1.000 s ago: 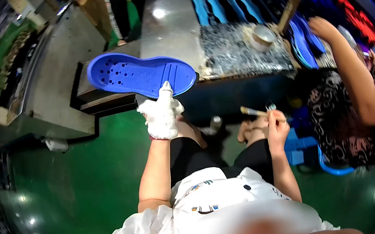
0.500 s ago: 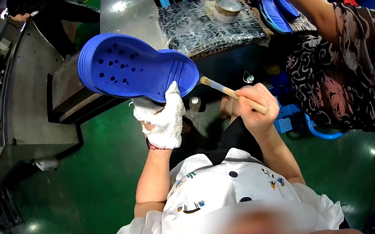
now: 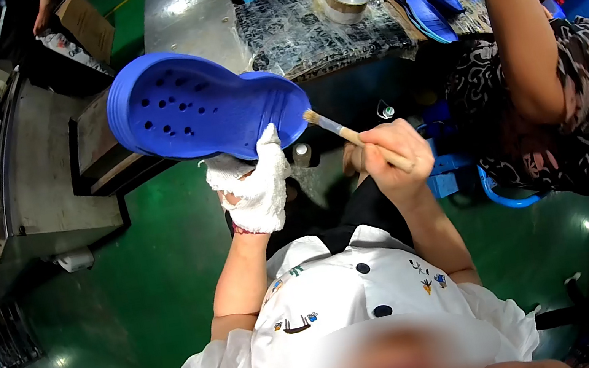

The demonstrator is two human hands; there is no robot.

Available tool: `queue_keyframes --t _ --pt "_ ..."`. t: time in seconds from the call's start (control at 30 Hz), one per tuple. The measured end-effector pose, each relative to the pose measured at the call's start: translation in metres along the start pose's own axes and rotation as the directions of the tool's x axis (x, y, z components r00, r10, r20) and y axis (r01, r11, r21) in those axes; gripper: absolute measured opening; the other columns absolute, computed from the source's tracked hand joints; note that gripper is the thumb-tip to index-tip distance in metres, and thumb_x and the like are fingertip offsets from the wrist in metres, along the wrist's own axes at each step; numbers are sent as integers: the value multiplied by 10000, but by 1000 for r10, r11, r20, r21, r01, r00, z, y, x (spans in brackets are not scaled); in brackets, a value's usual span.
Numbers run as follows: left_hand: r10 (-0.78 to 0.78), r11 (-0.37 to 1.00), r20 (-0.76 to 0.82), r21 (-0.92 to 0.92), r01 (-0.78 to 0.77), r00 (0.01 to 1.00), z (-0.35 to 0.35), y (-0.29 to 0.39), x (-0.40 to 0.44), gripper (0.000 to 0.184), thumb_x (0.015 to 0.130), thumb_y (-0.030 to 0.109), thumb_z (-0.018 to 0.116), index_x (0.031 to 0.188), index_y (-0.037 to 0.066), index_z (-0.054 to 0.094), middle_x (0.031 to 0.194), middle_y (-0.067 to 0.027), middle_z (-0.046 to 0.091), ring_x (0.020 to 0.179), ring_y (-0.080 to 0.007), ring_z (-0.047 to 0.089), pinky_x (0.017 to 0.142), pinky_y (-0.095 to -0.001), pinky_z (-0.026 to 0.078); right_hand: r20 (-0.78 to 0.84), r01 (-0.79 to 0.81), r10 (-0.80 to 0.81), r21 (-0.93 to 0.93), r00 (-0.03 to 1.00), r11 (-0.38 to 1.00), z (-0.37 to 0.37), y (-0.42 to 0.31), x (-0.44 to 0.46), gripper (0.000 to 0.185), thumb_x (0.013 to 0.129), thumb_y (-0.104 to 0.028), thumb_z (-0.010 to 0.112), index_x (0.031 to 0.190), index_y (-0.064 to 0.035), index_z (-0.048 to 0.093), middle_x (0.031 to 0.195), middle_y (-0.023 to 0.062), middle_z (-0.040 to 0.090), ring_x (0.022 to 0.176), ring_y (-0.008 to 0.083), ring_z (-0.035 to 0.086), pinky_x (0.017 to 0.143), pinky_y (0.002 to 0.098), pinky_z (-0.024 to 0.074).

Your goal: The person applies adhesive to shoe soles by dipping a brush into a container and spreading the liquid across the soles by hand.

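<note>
A blue shoe sole with several dark holes (image 3: pixel 198 110) is held up in front of me, its narrower end to the right. My left hand (image 3: pixel 256 186), in a white glove, grips it near that end, the thumb on top and the other fingers hidden beneath. My right hand (image 3: pixel 400 159) is bare and closed round a wooden brush (image 3: pixel 348 134). The bristles are at the sole's right rim; whether they touch it is hard to tell.
Ahead stands a metal table (image 3: pixel 187 16) with a plastic-wrapped pad (image 3: pixel 318 38) and a round container (image 3: pixel 346 2). More blue soles (image 3: pixel 420 6) lie right of it, by a co-worker's arm (image 3: pixel 520 25). A metal machine (image 3: pixel 47 154) and another person are at the left.
My right hand has risen from low down, bringing the brush to the sole's right rim. The sole now appears larger and further left. The co-worker's arm has shifted, and more of a person shows at the left.
</note>
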State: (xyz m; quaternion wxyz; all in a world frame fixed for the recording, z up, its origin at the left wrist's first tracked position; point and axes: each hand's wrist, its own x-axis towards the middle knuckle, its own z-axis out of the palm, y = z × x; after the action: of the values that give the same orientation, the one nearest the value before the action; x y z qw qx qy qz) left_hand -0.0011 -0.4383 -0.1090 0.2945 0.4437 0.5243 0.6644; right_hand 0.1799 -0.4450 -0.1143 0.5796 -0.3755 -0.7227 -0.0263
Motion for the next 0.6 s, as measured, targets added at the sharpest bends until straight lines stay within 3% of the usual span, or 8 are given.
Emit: queue_keyframes --t 0.03,0.1,0.17,0.23,0.37,0.43,0.5,0.6 --pt "0 1000 4 0 0 1000 0 7 1 181 772 48 690 891 -27 577 786 -66 624 636 -121 584 595 -265 486 10 9 -9 16 1000 1000 1 1 -2 87 689 -67 681 752 -57 623 608 29 586 483 173 520 468 294 328" --pt "-226 972 38 -58 228 973 0 19 3 186 768 51 697 883 -26 573 792 -69 619 651 -124 584 618 -273 489 23 15 -15 15 1000 1000 -6 1 -6 95 682 -61 678 756 -56 620 605 26 584 480 174 516 470 294 331" --pt "-174 978 -14 -117 171 985 2 2 2 175 773 43 690 885 -26 574 771 -67 616 628 -118 576 593 -266 479 41 15 -16 23 999 1000 -7 0 -7 104 675 -54 675 761 -55 617 603 23 581 476 174 512 471 295 334" --pt "-10 1000 -22 0 10 1000 2 -8 0 153 779 30 678 878 -24 576 754 -62 613 582 -105 559 543 -251 461 58 7 -10 41 998 999 -9 -4 -4 94 710 24 604 800 0 614 657 85 597 539 205 544 482 276 417" --pt "-103 994 18 -35 103 995 3 -2 -1 139 783 25 672 872 -24 578 730 -60 610 554 -100 549 514 -242 444 51 -12 5 132 999 991 -1 0 -7 134 688 53 574 809 10 611 645 87 587 541 204 544 481 277 416" --pt "-90 995 36 -36 91 995 2 4 0 302 778 -22 671 1023 7 497 845 -70 598 571 -85 540 482 -219 455 103 -23 13 100 995 995 -10 -4 -5 140 687 69 566 810 16 609 641 94 579 552 207 548 489 272 427" --pt "-109 993 27 -47 110 994 4 9 -3 299 779 -21 671 1024 4 502 841 -73 599 561 -90 539 490 -221 459 72 -6 3 47 997 999 -14 -6 -5 150 681 85 560 807 17 603 638 92 576 555 208 551 501 275 443" --pt "-191 974 18 -124 191 982 8 11 -5 98 788 14 665 815 -22 578 652 -40 585 491 -95 517 474 -242 419 2 1 -1 59 1000 998 -1 3 -9 112 694 28 603 797 -15 611 637 63 589 521 188 528 493 286 393"
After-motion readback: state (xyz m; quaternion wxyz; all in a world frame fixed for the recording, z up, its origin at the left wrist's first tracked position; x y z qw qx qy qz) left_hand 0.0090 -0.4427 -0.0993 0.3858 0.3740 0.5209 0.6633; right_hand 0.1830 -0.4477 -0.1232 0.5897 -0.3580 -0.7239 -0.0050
